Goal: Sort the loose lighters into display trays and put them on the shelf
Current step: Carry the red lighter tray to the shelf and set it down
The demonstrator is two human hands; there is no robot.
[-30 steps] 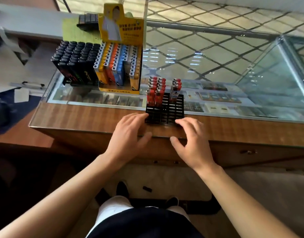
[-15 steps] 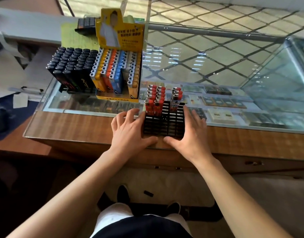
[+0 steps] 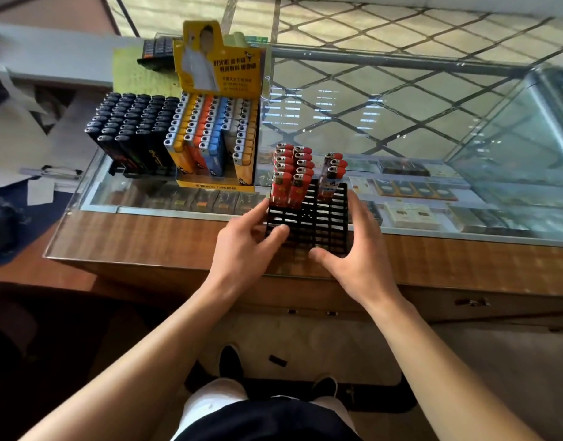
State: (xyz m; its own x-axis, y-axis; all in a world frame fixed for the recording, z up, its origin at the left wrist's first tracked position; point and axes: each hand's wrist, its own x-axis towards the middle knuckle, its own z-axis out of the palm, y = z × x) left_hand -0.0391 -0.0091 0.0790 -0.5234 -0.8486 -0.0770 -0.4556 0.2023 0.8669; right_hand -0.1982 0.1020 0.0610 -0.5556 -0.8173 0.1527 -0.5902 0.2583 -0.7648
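Black tray (image 3: pixel 309 222) is sitting on the worktop (image 3: pixel 153 237), both hands flanking it: left hand (image 3: pixel 242 249) and right hand (image 3: pixel 358 249) are gripping its sides.

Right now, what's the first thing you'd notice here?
Two hands, the left hand and right hand, hold a black grid tray on the glass counter, with red lighters standing at its far end. Behind it to the left sits a yellow display box packed with colourful lighters.
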